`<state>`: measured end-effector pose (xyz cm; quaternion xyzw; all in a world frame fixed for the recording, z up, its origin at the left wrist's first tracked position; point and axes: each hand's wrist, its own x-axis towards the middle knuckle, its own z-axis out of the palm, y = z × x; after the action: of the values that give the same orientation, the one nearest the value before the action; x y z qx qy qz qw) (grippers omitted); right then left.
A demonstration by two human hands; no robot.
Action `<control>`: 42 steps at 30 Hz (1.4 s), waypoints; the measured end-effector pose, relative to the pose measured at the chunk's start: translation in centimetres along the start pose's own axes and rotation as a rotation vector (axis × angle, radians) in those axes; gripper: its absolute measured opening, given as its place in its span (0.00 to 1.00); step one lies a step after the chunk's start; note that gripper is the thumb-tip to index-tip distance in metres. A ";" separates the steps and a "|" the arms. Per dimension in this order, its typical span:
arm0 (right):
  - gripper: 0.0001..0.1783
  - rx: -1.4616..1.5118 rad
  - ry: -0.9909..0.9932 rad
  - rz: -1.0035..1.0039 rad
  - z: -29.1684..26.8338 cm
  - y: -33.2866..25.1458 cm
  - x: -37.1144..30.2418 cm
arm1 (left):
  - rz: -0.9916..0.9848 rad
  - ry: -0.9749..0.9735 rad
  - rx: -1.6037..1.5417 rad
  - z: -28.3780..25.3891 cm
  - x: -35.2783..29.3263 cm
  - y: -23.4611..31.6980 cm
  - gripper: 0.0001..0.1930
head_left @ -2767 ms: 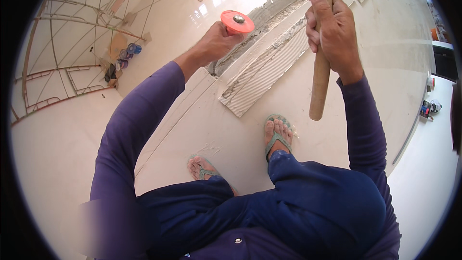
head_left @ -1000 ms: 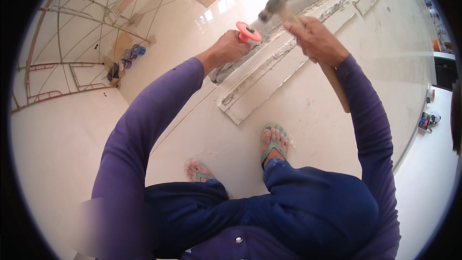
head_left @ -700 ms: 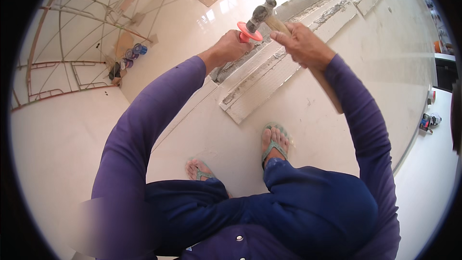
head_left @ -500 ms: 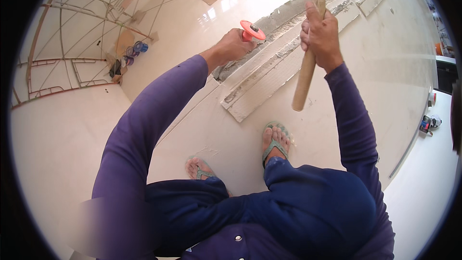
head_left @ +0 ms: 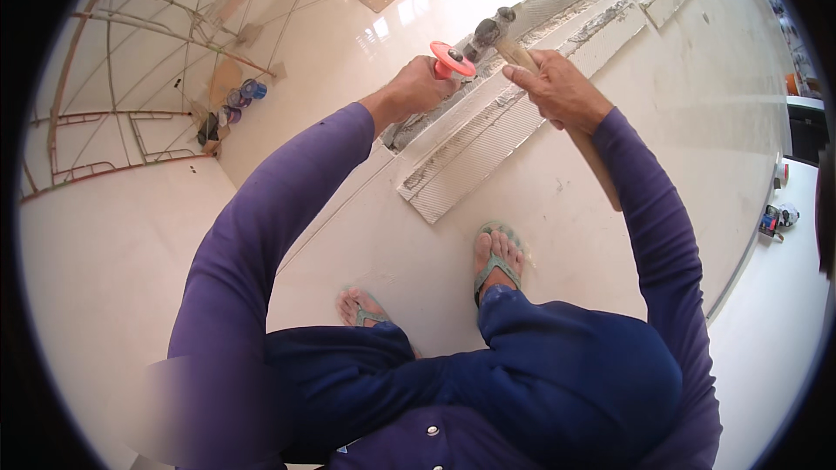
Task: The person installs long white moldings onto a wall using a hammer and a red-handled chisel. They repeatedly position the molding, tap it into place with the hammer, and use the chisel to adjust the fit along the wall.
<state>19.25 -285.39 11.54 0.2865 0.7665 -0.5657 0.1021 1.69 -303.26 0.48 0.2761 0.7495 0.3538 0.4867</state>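
Note:
My left hand (head_left: 413, 89) is closed around a chisel with a round red hand guard (head_left: 455, 59) and a dark striking end. Its blade is hidden below my fist. With my right hand (head_left: 564, 92) I grip a hammer (head_left: 599, 165) by its wooden handle. The metal head is just beyond the chisel's dark end; I cannot tell whether they touch. Under both hands runs a rough, broken channel (head_left: 549, 33) along the floor. Beside it lies a pale ribbed tile strip (head_left: 461, 176) with crumbled mortar on its edge.
My sandalled feet (head_left: 500, 252) are planted on the pale floor near the strip. Metal scaffold frames (head_left: 131, 113) stand at the far left, with blue rolls (head_left: 252, 89) and cardboard beside them. Small items (head_left: 777, 219) sit on a white surface at the right.
My right hand has swung the hammer down and left, bringing its head from high up to beside the chisel. The handle now slants toward my right forearm. My left hand has hardly moved.

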 end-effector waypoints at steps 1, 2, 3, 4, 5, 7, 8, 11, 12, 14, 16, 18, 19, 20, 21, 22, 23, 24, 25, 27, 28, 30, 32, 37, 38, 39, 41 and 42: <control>0.18 0.034 0.063 -0.014 -0.2 -0.2 -0.1 | 0.006 0.017 -0.016 0.0 0.0 -0.3 0.19; 0.18 0.067 0.125 -0.028 -0.3 -0.2 -0.1 | 0.012 0.034 -0.032 0.0 0.0 -0.6 0.19; 0.17 0.325 0.223 -0.064 -0.1 0.5 -0.2 | 0.012 0.018 -0.038 0.3 0.1 -0.6 0.19; 0.18 0.333 0.231 -0.070 0.3 1.1 -0.2 | 0.019 0.004 -0.040 0.4 0.4 -0.2 0.19; 0.18 0.341 0.240 -0.076 1.0 1.8 -0.2 | 0.027 -0.010 -0.041 0.5 0.6 0.2 0.19; 0.19 0.090 -0.012 -0.007 2.2 2.0 -0.2 | 0.024 -0.029 -0.048 0.2 0.3 0.2 0.20; 0.19 0.004 -0.012 -0.017 1.4 1.6 0.0 | 0.023 -0.039 -0.052 0.0 0.2 0.2 0.20; 0.19 -0.076 0.053 -0.049 -0.3 -0.7 0.2 | 0.007 0.027 -0.063 -0.2 -0.3 -0.4 0.21; 0.20 0.084 0.128 -0.051 0.0 0.1 0.2 | 0.033 0.033 -0.084 0.2 -0.3 -0.3 0.20; 0.20 0.400 0.284 -0.072 0.5 1.3 0.3 | 0.098 0.055 -0.122 0.7 -0.4 0.4 0.18; 0.19 0.106 0.078 -0.033 0.2 1.5 0.1 | 0.155 0.059 -0.042 0.2 -0.7 -0.2 0.20; 0.18 -0.134 -0.055 0.002 -0.7 1.3 0.2 | 0.208 0.108 0.049 0.4 -1.2 -0.5 0.22; 0.16 -0.237 -0.015 0.012 -1.0 0.6 0.0 | 0.232 0.162 0.102 0.8 -1.8 -0.4 0.23; 0.17 -0.094 0.035 0.010 -1.2 0.6 -0.5 | 0.255 0.216 0.154 1.1 -2.1 -0.2 0.23; 0.17 0.054 0.064 -0.002 -0.9 0.6 -1.2 | 0.327 0.289 0.110 1.4 -2.4 -1.2 0.21; 0.17 0.199 0.095 -0.001 -0.7 1.0 -2.1 | 0.363 0.320 0.161 1.8 -2.7 -1.7 0.21; 0.18 0.284 0.173 0.035 -0.3 1.8 -3.3 | 0.398 0.350 0.215 2.0 -2.9 -2.1 0.20; 0.18 0.371 0.250 0.063 0.3 2.8 -4.6 | 0.433 0.386 0.277 1.8 -3.1 -2.9 0.19; 0.18 0.376 0.287 0.093 1.3 3.8 -6.3 | 0.494 0.467 0.374 1.5 -3.4 -4.5 0.18; 0.17 0.342 0.352 0.146 2.2 6.6 -9.6 | 0.496 0.527 0.402 2.0 -4.1 -4.6 0.18; 0.17 0.314 0.357 0.167 2.5 8.1 -10.6 | 0.494 0.566 0.422 2.2 -4.4 -4.7 0.19; 0.17 0.256 0.378 0.187 2.6 11.0 -12.1 | 0.519 0.626 0.361 3.2 -3.8 -4.5 0.18; 0.17 -0.196 0.481 0.014 5.2 15.6 -13.6 | 0.432 0.665 0.329 3.9 -5.4 -5.9 0.18; 0.20 -0.597 0.615 0.144 6.6 19.8 -17.9 | 0.413 0.746 0.401 5.4 -6.2 -8.1 0.15; 0.21 -0.641 0.618 0.117 6.5 20.8 -18.4 | 0.388 0.740 0.403 5.6 -6.2 -8.4 0.15; 0.22 -0.684 0.621 0.089 6.4 21.8 -18.7 | 0.362 0.733 0.405 5.9 -6.2 -8.8 0.14; 0.22 -0.765 0.576 0.025 5.7 23.5 -19.1 | 0.397 0.772 0.401 6.1 -6.1 -9.1 0.13; 0.23 -0.797 0.543 -0.011 5.7 23.9 -19.0 | 0.403 0.793 0.407 6.1 -6.5 -9.5 0.13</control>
<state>47.03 -292.12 -0.61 0.3582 0.9241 -0.1333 -0.0029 9.12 -312.24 -5.33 0.3492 0.8626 0.3653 0.0215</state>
